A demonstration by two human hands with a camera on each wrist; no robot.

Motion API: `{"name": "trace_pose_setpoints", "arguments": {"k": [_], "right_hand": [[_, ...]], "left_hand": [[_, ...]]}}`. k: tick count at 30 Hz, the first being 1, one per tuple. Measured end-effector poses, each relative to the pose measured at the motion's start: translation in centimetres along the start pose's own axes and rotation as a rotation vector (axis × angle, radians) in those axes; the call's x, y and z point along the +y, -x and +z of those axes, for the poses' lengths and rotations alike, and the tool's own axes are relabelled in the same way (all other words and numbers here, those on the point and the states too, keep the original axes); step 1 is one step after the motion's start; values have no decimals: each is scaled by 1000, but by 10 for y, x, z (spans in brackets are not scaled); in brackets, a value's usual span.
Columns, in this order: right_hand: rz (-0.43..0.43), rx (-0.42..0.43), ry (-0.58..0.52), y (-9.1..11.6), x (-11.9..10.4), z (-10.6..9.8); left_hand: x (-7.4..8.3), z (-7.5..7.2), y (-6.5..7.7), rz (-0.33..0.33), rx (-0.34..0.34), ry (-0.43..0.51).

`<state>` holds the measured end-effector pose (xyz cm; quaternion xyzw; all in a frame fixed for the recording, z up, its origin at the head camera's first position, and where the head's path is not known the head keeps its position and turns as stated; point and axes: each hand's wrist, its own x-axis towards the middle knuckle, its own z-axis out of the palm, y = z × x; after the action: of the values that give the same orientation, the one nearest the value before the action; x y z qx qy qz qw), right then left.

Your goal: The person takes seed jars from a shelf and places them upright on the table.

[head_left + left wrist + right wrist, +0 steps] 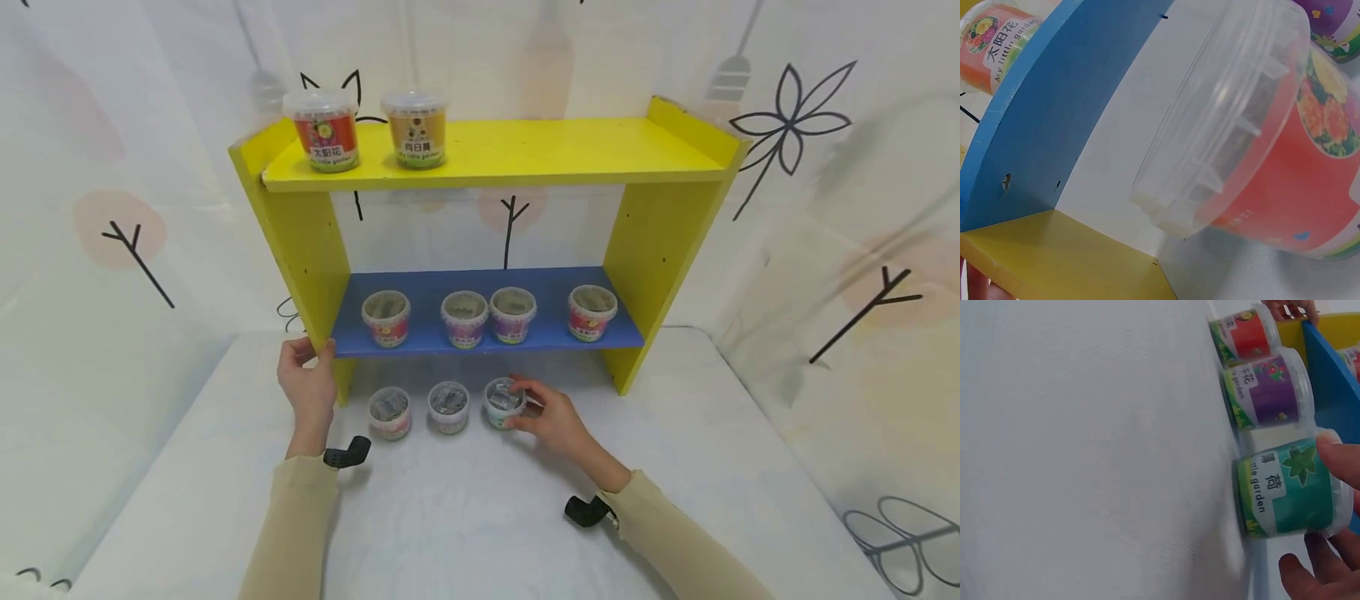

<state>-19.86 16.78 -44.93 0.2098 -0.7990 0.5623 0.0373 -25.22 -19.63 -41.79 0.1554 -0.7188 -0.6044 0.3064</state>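
Note:
My right hand [553, 417] holds a green-labelled plastic tub [1291, 490] by its lidded end, thumb on one side and fingers on the other. That tub stands upright on the table below the shelf unit's blue board. Beside it, in a row to the left, are a purple-labelled tub [1269, 390] and a red-labelled tub [1272, 169]. My left hand [309, 379] grips the yellow-and-blue shelf unit [303, 242] at its left side panel, by the end of the blue board. Only a little of that hand shows in the left wrist view.
Several tubs, including a red one [592, 313] at the right, stand on the blue board [551, 287]. A red tub [327, 133] and an orange tub [417, 132] sit at the left of the yellow top board [540, 150]. White cloth covers the table [450, 517].

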Motion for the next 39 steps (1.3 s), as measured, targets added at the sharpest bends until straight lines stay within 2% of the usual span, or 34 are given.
{"name": "trace_pose_setpoints", "arguments": {"k": [3,10,13,17,20,24,30,39], "right_hand": [[-27,0,35,1,-11,-3],[-66,36,91,-4,7,-9],[-83,32,105,-6,2,-15],[-84,42,111,-10,-13,-23],[-80,52,95,-9,-40,-28],[-124,72,69,-9,-71,-33],[-244,141,123,-16,-105,-44],[-398,177,128,-54,-120,-71]], "left_hand": [[0,0,0,0,6,3],[0,0,1,-4,6,4],[-1,0,0,-7,3,6],[-2,0,0,-6,0,7],[-1,0,0,-2,-2,8],[-1,-1,0,3,-4,1],[-1,0,0,5,-12,-3],[0,-1,1,19,-5,7]]}}
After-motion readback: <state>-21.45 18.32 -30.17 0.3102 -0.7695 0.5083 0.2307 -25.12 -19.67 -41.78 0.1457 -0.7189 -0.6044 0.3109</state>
